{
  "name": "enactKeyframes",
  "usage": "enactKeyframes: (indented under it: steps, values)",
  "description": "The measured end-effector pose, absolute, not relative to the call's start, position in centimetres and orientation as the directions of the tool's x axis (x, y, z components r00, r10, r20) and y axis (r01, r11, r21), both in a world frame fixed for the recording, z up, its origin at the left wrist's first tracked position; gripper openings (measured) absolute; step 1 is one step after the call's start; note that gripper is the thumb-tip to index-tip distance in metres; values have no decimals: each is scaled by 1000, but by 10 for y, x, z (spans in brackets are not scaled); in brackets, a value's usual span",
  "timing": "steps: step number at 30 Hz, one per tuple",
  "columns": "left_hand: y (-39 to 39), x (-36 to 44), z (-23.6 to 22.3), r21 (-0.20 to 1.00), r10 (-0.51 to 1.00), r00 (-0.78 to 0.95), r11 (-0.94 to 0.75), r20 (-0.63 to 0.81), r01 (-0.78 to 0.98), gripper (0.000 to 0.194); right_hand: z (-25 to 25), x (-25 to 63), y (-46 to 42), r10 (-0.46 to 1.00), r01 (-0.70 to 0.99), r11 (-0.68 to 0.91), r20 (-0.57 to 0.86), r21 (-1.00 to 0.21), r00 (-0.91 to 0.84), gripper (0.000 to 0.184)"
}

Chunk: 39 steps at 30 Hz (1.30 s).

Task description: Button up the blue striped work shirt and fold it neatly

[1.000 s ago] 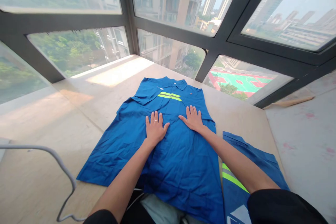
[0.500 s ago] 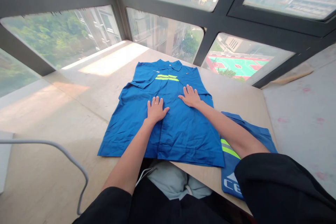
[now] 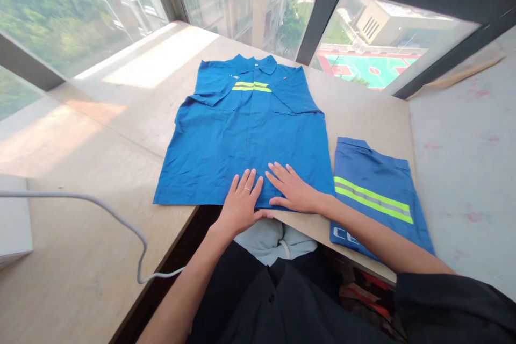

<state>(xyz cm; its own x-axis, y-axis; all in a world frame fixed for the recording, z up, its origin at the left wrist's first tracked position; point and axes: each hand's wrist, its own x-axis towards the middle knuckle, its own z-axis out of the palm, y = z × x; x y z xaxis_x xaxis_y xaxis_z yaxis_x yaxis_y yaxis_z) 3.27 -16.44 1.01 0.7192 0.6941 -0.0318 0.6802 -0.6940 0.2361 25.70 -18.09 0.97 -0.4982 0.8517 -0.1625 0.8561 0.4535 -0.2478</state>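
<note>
A blue work jacket [image 3: 242, 134] lies front up across the tabletop, its collar toward the window and its sleeves folded in over the chest. Yellow-green and grey reflective bands cross the chest. My left hand [image 3: 243, 197], with a ring on one finger, rests flat on the jacket's lower hem, fingers outstretched. Just to its right, my right hand [image 3: 295, 191] lies flat on the hem too, fingers spread. Neither hand grips the cloth. Beside my right forearm lies a folded blue garment [image 3: 368, 183] with a reflective stripe and white lettering, which the forearm partly covers.
The pale tabletop [image 3: 133, 172] meets windows at the back and a flower-patterned wall [image 3: 463, 161] at the right. A grey cable [image 3: 108, 207] curves over the left side, near a white box [image 3: 14, 220]. The table's front edge runs beneath my arms.
Both hands have slid down the jacket from its middle to the lower hem, coming closer together. The camera view has tilted downward, and more of the folded garment shows.
</note>
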Motion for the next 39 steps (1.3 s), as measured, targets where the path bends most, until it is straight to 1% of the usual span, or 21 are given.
enactKeyframes:
  steps: [1, 2, 5, 6, 10, 12, 15, 18, 22, 25, 28, 31, 34, 36, 39]
  values:
    - [-165, 25, 10, 227, 658, 752, -727, -39, 648, 90, 11, 256, -191, 848, 852, 464, -155, -243, -506, 83]
    - [-165, 18, 10, 215, 630, 776, -753, -40, 622, 88, 12, 255, -200, 848, 850, 470, -144, -238, -510, 86]
    - [-160, 4, 10, 185, 582, 813, -799, -8, 573, 61, 12, 251, -217, 865, 860, 458, -111, -225, -490, 86]
    - [-158, 1, 10, 185, 574, 819, -806, 11, 563, 56, 11, 249, -220, 874, 868, 445, -106, -220, -475, 85]
    - [-152, -6, 12, 245, 552, 831, -817, 66, 522, 42, 14, 239, -228, 903, 897, 383, -116, -221, -414, 79]
    - [-151, -8, 16, 257, 546, 835, -819, 75, 512, 37, 17, 235, -231, 908, 903, 368, -126, -220, -401, 76]
    - [-151, -9, 21, 219, 567, 818, -814, 97, 538, 32, 23, 231, -233, 907, 907, 371, -134, -198, -400, 70]
    - [-153, -9, 25, 193, 608, 776, -793, 169, 578, 29, 27, 237, -230, 901, 898, 387, -120, -209, -416, 63]
    - [-160, -8, 34, 195, 657, 711, -754, 251, 627, 27, 39, 258, -222, 894, 868, 420, -43, -264, -446, 56]
    - [-167, -11, 43, 193, 655, 692, -754, 305, 629, 27, 53, 271, -223, 883, 848, 453, 11, -276, -469, 51]
    - [-171, -15, 49, 193, 611, 707, -788, 356, 584, 25, 65, 278, -231, 883, 858, 456, 3, -235, -469, 41]
    - [-172, -21, 51, 188, 574, 720, -815, 390, 548, 21, 72, 281, -240, 901, 895, 418, -54, -155, -431, 40]
    - [-169, -25, 48, 157, 565, 739, -821, 368, 549, 19, 77, 283, -243, 922, 929, 358, -125, -88, -367, 39]
    - [-168, -26, 44, 128, 568, 770, -821, 290, 557, 20, 80, 285, -241, 935, 950, 308, -165, -56, -313, 35]
    - [-168, -29, 36, 98, 567, 809, -823, 155, 559, 29, 86, 289, -234, 946, 967, 251, -201, -37, -254, 32]
